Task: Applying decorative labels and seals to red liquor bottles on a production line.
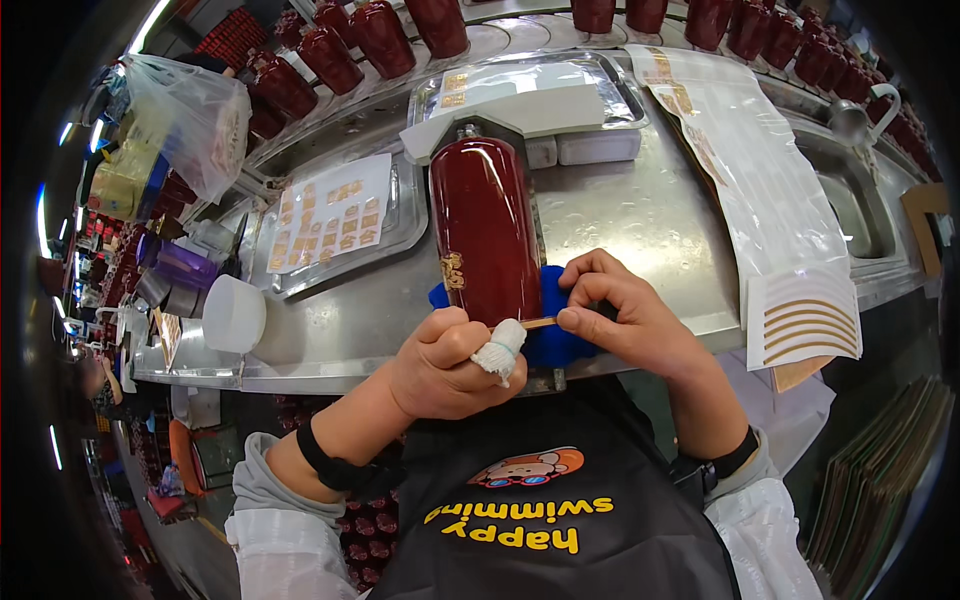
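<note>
A dark red glossy bottle [485, 220] lies in a cradle, its neck away from me and its base toward me. A gold emblem [453, 270] is on its left side. My left hand [445, 365] is closed at the bottle's base, one digit wrapped in white cloth [500, 350] with a thin greenish band. From that wrapped digit a thin gold strip [541, 323] runs along the base to my right hand [625, 310], whose thumb and forefinger pinch its end. Beneath the bottle lies a blue cloth [555, 340]. The strip's left end is hidden.
On the left, a metal tray [405, 225] bears a sheet of gold stickers [330, 215], near a white tub [234, 313]. Behind the bottle is another tray [625, 90]. White sheeting [740, 160] with curved gold strips [808, 318] lies at right, beside a sink [850, 200]. Red bottles [383, 40] line the back.
</note>
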A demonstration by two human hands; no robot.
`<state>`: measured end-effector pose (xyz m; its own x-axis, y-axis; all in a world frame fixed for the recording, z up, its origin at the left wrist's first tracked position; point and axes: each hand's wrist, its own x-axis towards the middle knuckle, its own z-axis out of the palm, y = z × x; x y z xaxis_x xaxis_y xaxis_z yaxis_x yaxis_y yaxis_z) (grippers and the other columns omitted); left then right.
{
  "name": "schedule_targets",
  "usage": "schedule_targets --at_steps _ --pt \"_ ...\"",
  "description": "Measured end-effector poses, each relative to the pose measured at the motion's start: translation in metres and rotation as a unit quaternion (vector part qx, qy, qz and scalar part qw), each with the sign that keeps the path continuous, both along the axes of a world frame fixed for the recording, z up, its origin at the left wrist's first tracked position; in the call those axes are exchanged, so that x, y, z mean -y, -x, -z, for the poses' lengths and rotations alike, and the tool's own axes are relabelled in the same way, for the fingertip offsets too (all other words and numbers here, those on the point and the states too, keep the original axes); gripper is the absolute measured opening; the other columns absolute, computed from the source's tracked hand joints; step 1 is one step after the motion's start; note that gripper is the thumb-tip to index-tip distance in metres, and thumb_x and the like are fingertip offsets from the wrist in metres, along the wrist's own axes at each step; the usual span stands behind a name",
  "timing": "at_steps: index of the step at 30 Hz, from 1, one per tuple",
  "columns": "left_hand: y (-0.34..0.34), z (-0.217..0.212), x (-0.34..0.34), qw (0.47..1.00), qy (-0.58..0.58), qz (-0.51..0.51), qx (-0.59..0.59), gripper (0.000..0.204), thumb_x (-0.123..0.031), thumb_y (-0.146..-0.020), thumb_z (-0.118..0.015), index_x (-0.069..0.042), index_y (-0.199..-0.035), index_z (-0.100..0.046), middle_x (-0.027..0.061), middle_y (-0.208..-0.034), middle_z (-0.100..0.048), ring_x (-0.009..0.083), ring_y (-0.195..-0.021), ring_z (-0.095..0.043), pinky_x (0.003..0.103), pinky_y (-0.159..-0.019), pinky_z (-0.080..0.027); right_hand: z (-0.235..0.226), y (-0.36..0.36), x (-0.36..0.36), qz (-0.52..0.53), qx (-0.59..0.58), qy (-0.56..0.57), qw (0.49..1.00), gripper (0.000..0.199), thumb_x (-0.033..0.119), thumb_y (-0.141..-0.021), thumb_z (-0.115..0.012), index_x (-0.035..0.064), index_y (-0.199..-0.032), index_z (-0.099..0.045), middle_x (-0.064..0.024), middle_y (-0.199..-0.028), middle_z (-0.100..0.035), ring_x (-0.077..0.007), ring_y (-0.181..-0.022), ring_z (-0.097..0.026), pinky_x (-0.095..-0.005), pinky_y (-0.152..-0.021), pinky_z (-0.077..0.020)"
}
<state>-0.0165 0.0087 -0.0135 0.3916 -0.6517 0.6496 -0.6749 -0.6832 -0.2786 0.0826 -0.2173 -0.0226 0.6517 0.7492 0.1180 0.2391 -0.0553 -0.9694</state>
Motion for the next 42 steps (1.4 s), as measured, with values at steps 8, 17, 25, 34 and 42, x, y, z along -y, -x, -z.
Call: schedule_targets --at_steps 8,17,25,34,42 --pt "0.001 0.000 0.007 0.998 0.015 -0.017 -0.051 0.022 -0.008 -0.054 -0.071 -0.019 -0.072 -0.063 -0.0019 -0.108 -0.055 0.0194 -0.080 -0.050 0.032 -0.062 -0.040 -0.001 0.000 0.001 0.001 0.003 -0.001 1.000 0.023 0.024 -0.087 -0.069 0.0038 -0.081 -0.059 -0.0081 -0.105 -0.051 -0.0196 -0.101 -0.048 -0.0312 -0.089 -0.0387" --pt "0.009 0.005 0.004 0.991 0.091 -0.026 -0.097 0.023 -0.004 -0.053 -0.072 -0.014 -0.071 -0.062 0.0001 -0.100 -0.058 0.0207 -0.074 -0.052 0.034 -0.059 -0.042 0.001 -0.001 -0.002 -0.001 0.006 0.002 1.000 0.022 0.024 -0.085 -0.070 0.0047 -0.081 -0.061 -0.0106 -0.105 -0.052 -0.0268 -0.106 -0.048 -0.0363 -0.093 -0.0381" --pt "0.006 0.001 -0.002 0.995 0.049 0.014 -0.089 0.023 -0.005 -0.055 -0.072 -0.016 -0.073 -0.063 0.0009 -0.098 -0.058 0.0201 -0.074 -0.052 0.035 -0.059 -0.042 0.001 -0.001 -0.003 0.005 0.003 -0.006 1.000 0.022 0.024 -0.085 -0.070 0.0047 -0.081 -0.060 -0.0105 -0.105 -0.052 -0.0271 -0.105 -0.048 -0.0367 -0.093 -0.0379" --pt "0.004 -0.001 0.005 0.988 0.100 -0.008 -0.121 0.028 -0.002 -0.056 -0.073 -0.015 -0.078 -0.064 -0.0002 -0.093 -0.057 0.0194 -0.073 -0.050 0.034 -0.061 -0.040 0.004 -0.001 -0.006 0.007 0.030 0.010 0.999 0.021 0.023 -0.084 -0.070 0.0049 -0.081 -0.061 -0.0101 -0.103 -0.052 -0.0280 -0.104 -0.048 -0.0377 -0.094 -0.0382" --pt "0.007 0.005 0.002 0.993 0.068 -0.004 -0.097 0.025 -0.004 -0.053 -0.073 -0.015 -0.074 -0.064 0.0006 -0.098 -0.059 0.0205 -0.074 -0.051 0.035 -0.061 -0.040 0.005 0.000 -0.002 0.017 0.052 0.014 0.998 0.023 0.023 -0.087 -0.069 0.0045 -0.081 -0.058 -0.0066 -0.105 -0.051 -0.0167 -0.099 -0.049 -0.0296 -0.087 -0.0399"
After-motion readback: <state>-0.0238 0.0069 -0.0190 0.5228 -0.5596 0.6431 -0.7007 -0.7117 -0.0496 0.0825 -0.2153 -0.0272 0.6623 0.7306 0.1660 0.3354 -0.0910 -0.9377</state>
